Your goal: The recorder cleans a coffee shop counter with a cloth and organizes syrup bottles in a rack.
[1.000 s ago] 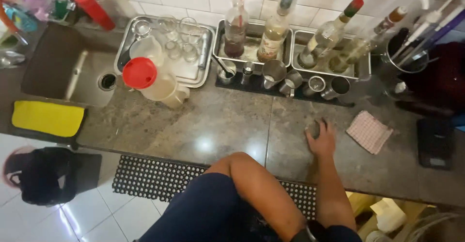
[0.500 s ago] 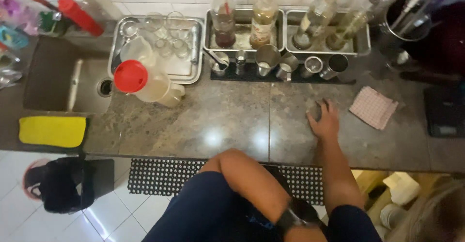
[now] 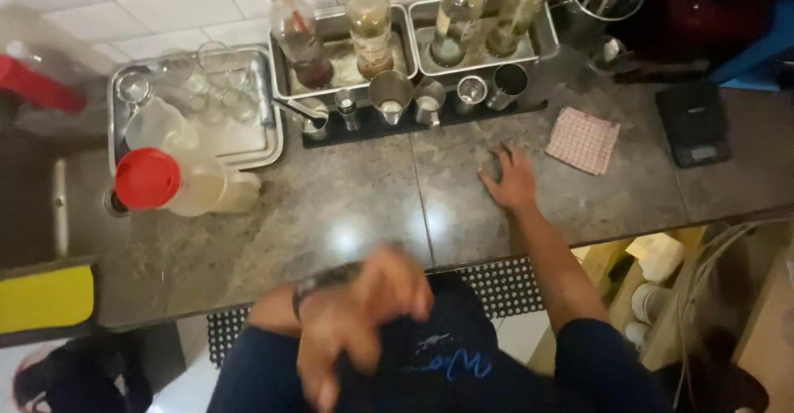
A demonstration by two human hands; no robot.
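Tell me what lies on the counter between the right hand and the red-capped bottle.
Head view: only bare stone counter lies between the right hand and the red-capped bottle.

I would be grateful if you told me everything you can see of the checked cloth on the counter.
The checked cloth is a small, roughly square piece of fabric with a fine red-and-white check. It lies flat on the stone counter, turned at a slight angle, its edges a little uneven. It sits just to the side of the right hand, which rests on the counter apart from it, and short of the black scale. Nothing lies on it or touches it.
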